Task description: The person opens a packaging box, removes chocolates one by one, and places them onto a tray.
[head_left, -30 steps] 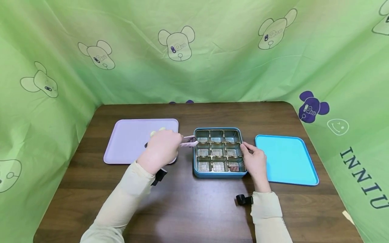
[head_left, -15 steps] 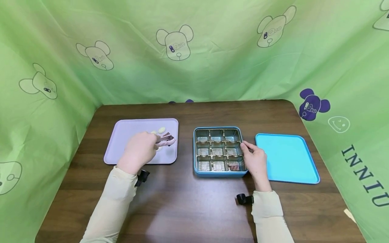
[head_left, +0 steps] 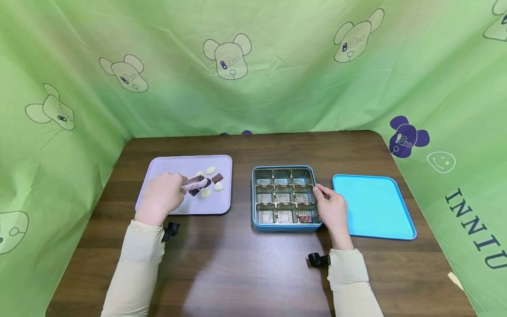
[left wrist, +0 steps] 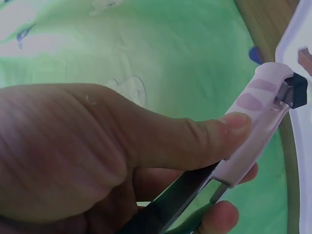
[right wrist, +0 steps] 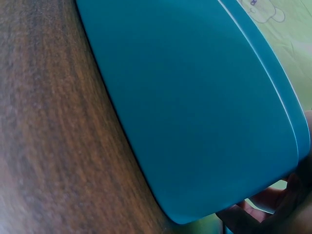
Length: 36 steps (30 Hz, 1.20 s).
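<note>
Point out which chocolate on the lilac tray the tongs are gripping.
The dark piece clamped at the tips of the tongs held by the left hand. The brown square and the pale pieces lie free on the lilac tray.

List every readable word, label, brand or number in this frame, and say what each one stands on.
"INNIU": dark capitals on the green cloth backdrop at the right, running down to the frame edge, where the word may be cut off.
Small dark marks on the bear heads printed on the cloth: too small to read.
Nothing readable on the lilac tray, the blue tin, its lid, the tongs or the chocolates.
</note>
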### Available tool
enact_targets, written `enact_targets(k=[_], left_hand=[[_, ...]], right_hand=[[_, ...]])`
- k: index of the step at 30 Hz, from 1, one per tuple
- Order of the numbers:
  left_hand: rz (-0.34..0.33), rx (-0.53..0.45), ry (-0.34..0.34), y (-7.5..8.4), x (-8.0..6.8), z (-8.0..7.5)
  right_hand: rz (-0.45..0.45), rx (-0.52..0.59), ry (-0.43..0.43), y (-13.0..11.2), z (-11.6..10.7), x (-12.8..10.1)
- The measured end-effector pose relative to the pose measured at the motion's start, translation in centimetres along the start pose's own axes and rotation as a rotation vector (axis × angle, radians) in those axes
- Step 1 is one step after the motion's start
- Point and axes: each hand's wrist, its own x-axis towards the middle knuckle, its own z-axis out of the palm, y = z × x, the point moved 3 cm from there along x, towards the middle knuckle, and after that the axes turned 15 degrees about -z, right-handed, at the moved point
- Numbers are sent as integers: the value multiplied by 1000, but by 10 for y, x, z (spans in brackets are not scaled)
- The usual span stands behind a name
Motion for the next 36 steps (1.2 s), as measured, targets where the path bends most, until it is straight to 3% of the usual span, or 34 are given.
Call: enact_targets(k=[7,16,28,36], left_hand=[[-95,-1,-45,-19,5,2],[-135,-5,-42,-37,20,10],[-168,-24,-133,-49,43,36],[-156,-8,-115,-46,47,40]], right_hand=[[-15,6,6,-1,0,0],[-8,2,1,-2,0,-1],[-27,-8,14,1,1,0],[-14,-5,10,1,1,1]])
